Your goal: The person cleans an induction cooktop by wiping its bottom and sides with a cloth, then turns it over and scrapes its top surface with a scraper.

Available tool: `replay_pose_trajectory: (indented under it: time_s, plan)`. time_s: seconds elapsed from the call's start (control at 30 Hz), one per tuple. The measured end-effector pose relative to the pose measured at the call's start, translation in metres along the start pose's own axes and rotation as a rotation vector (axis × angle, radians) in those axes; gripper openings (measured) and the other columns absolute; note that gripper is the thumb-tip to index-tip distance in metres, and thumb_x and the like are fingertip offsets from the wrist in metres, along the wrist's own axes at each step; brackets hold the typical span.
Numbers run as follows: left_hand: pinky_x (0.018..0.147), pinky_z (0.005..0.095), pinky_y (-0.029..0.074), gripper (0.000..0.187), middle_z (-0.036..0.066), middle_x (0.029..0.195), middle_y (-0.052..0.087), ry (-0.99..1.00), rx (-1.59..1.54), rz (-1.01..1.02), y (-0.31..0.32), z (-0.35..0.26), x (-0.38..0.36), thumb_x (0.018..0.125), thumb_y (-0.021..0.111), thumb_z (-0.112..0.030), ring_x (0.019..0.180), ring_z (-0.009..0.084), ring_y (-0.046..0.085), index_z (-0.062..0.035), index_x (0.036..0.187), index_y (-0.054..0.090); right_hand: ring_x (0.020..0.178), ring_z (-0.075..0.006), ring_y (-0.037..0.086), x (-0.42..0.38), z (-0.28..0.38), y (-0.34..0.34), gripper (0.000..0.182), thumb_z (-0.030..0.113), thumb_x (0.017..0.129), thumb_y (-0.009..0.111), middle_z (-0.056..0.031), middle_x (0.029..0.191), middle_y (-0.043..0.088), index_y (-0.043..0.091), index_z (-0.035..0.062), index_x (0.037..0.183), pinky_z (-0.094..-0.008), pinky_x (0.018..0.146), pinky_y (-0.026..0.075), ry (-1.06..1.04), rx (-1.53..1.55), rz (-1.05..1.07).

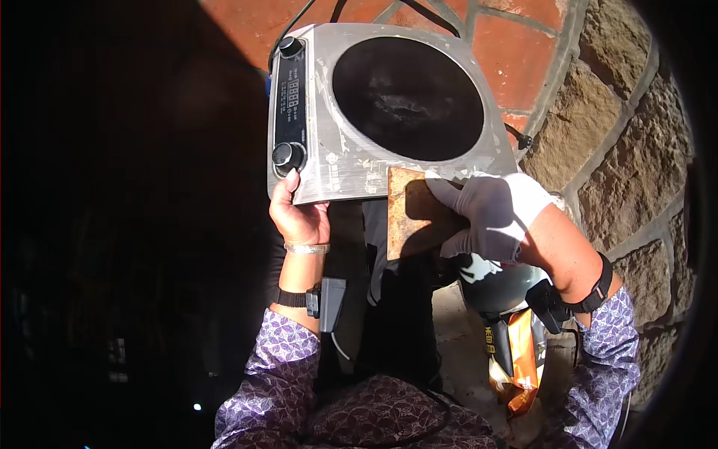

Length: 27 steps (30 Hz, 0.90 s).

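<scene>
A silver induction cooker (pixel 344 161) with a round black plate, two knobs and a control panel lies tilted at the upper middle. My left hand (pixel 299 217) is bare and grips its lower left corner, thumb beside the lower knob, the other fingers mostly hidden underneath. My right hand (pixel 493 213), in a white glove, holds a flat, rusty scraper blade (pixel 407 206) between thumb and fingers. The blade's upper end meets the cooker's near edge. Whitish smears mark the metal around the black plate.
Under my right forearm sits a bowl-like container (pixel 501 288), partly hidden. An orange and black packet (pixel 523 352) lies below it. Black cables and a plug (pixel 524 141) are near the cooker. Red tiles (pixel 516 60) and a rough stone surface (pixel 628 172) fill the right side.
</scene>
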<state>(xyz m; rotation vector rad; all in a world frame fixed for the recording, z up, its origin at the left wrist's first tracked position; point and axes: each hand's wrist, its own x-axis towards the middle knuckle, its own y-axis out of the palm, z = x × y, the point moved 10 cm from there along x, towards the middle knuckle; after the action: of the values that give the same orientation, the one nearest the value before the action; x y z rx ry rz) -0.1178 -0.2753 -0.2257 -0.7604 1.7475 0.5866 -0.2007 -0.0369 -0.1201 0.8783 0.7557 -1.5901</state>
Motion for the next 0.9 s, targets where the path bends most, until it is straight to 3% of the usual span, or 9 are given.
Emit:
replay_pose_trajectory:
  time_s: [0.07,0.17,0.37,0.5,0.57,0.6,0.77,0.83,0.9]
  plan:
    - [0.063,0.0360,0.051,0.034,0.008,0.104,0.063,-0.013,0.022,0.013,-0.009,0.001,0.002,0.081,0.058,-0.022,0.090,0.0231,0.062,-0.0052,0.111,0.057,0.081,-0.0362,0.062,-0.009,-0.015,0.003,0.076,0.044,0.071,0.072,-0.0203,0.085,0.061,0.049,0.0061,0.133,-0.0411,0.071,0.049,0.069,-0.023,0.068]
    - [0.069,0.0389,0.054,0.027,0.008,0.101,0.065,-0.022,-0.026,0.039,-0.003,0.001,0.000,0.082,0.060,-0.019,0.090,0.0241,0.065,-0.0047,0.104,0.060,0.080,-0.0362,0.062,-0.020,-0.028,0.003,0.076,0.048,0.071,0.070,-0.0196,0.084,0.061,0.050,0.0067,0.132,-0.0411,0.069,0.049,0.068,-0.074,0.040]
    - [0.066,0.0367,0.054,0.029,0.008,0.100,0.065,-0.011,-0.014,0.017,-0.001,0.000,-0.001,0.082,0.059,-0.020,0.090,0.0242,0.065,-0.0051,0.106,0.059,0.075,-0.0342,0.062,-0.008,-0.010,0.000,0.064,0.040,0.077,0.068,-0.0176,0.082,0.061,0.053,0.0070,0.130,-0.0381,0.067,0.049,-0.018,0.097,0.006]
    - [0.060,0.0350,0.053,0.031,0.009,0.101,0.065,-0.015,-0.006,-0.027,-0.004,0.001,-0.003,0.082,0.058,-0.021,0.087,0.0243,0.065,-0.0045,0.108,0.058,0.076,-0.0350,0.062,-0.019,-0.040,0.009,0.052,0.036,0.083,0.064,-0.0167,0.081,0.062,0.056,0.0081,0.127,-0.0386,0.068,0.050,0.119,-0.088,0.029]
    - [0.055,0.0339,0.052,0.031,0.009,0.099,0.065,0.011,-0.005,-0.058,0.003,-0.001,-0.005,0.082,0.058,-0.022,0.082,0.0241,0.066,-0.0040,0.108,0.058,0.082,-0.0351,0.062,-0.011,-0.026,0.007,0.037,0.033,0.085,0.060,-0.0169,0.086,0.065,0.060,0.0078,0.111,-0.0403,0.072,0.049,0.100,0.051,-0.015]
    - [0.054,0.0344,0.054,0.032,0.010,0.099,0.065,-0.002,0.010,0.033,0.007,-0.002,-0.002,0.082,0.058,-0.023,0.079,0.0248,0.066,-0.0035,0.108,0.058,0.083,-0.0355,0.062,-0.013,-0.014,-0.005,0.034,0.033,0.086,0.058,-0.0173,0.085,0.065,0.061,0.0084,0.110,-0.0408,0.071,0.050,-0.023,0.143,-0.162]
    - [0.053,0.0350,0.055,0.034,0.011,0.099,0.065,-0.017,0.038,0.069,0.005,-0.001,-0.001,0.084,0.057,-0.025,0.078,0.0250,0.067,-0.0031,0.109,0.057,0.078,-0.0355,0.063,-0.017,-0.041,-0.004,0.036,0.034,0.087,0.055,-0.0163,0.078,0.064,0.061,0.0082,0.111,-0.0417,0.070,0.050,0.135,-0.010,-0.067]
    - [0.057,0.0373,0.057,0.036,0.011,0.102,0.065,-0.006,0.024,-0.047,0.002,0.001,-0.008,0.084,0.057,-0.025,0.082,0.0265,0.067,-0.0025,0.112,0.056,0.076,-0.0352,0.063,-0.020,-0.050,0.003,0.035,0.034,0.087,0.055,-0.0158,0.075,0.064,0.061,0.0081,0.111,-0.0419,0.069,0.050,0.165,-0.105,-0.004]
    - [0.064,0.0426,0.059,0.039,0.013,0.107,0.063,-0.018,0.025,0.033,-0.004,0.004,-0.002,0.084,0.056,-0.026,0.090,0.0289,0.066,-0.0020,0.114,0.055,0.077,-0.0347,0.064,-0.014,-0.047,0.009,0.034,0.033,0.087,0.055,-0.0159,0.077,0.065,0.061,0.0075,0.109,-0.0418,0.069,0.050,0.201,-0.057,0.023]
